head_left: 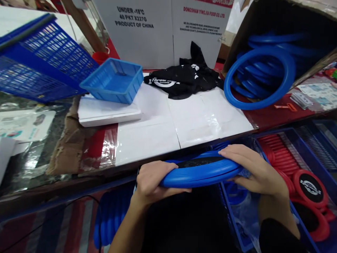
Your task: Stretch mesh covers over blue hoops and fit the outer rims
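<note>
Gripping the blue ring (pixel 200 177) with your left hand (pixel 151 181) and right hand (pixel 252 168), you seem to have its black centre (pixel 200 161) seated, though a rim slit (pixel 225 173) by your right looks unclosed, while black cloth (pixel 181 82) and spare rings (pixel 291 70) beyond lie unjoined.

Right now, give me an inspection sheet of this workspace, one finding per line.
Surface: white sheets lie over a red covering.
Job's things: blue disc with dark centre, held in front of the table edge; printed black cloth lies crumpled.
Clutter: blue tray on a white slab.
Hands: left hand and right hand grip the disc's opposite sides.
Cables: thin dark cord, lower left.
Surroundings: open carton with blue rings; red discs, lower right.
</note>
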The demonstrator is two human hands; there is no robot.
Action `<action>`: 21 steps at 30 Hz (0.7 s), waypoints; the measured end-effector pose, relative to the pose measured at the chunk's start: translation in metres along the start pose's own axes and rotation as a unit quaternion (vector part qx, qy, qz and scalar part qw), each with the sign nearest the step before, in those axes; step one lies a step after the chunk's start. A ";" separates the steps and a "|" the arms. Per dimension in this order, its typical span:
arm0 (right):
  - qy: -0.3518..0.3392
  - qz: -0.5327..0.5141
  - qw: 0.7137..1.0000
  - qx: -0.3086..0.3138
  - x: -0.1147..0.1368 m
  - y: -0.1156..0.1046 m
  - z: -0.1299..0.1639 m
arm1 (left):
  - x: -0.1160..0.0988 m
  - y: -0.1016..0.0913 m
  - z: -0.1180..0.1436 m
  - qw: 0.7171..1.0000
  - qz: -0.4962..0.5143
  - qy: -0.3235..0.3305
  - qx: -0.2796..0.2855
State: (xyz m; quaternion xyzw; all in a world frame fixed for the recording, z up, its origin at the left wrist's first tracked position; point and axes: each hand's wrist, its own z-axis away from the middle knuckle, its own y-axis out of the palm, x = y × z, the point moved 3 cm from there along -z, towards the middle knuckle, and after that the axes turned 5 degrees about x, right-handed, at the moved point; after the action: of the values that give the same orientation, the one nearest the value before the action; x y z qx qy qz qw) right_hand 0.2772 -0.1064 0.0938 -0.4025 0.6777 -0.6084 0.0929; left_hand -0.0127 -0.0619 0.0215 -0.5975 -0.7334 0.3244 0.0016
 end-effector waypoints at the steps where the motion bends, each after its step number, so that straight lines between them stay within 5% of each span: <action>1: -0.019 0.016 0.999 0.027 0.010 -0.002 -0.009 | -0.001 -0.002 0.000 1.000 0.003 0.005 0.005; 5: -0.076 0.058 0.992 0.077 0.036 0.003 -0.033 | -0.009 -0.007 0.001 0.999 -0.016 0.011 0.041; 14: -0.101 0.077 0.992 0.001 0.047 0.021 -0.042 | -0.010 -0.014 0.007 0.998 -0.027 -0.023 0.046; 19: -0.006 -0.023 0.996 0.087 0.023 0.003 -0.033 | 0.010 -0.020 0.022 0.995 0.092 -0.010 -0.032; 21: 0.028 -0.072 0.991 0.114 0.007 -0.006 -0.026 | 0.029 -0.023 0.035 0.981 0.153 -0.078 -0.087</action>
State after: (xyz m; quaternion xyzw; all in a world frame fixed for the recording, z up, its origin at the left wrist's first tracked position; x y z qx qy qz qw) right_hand 0.2587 -0.0911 0.1080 -0.4197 0.5758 -0.6977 0.0750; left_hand -0.0541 -0.0547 -0.0063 -0.6733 -0.6565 0.3015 -0.1572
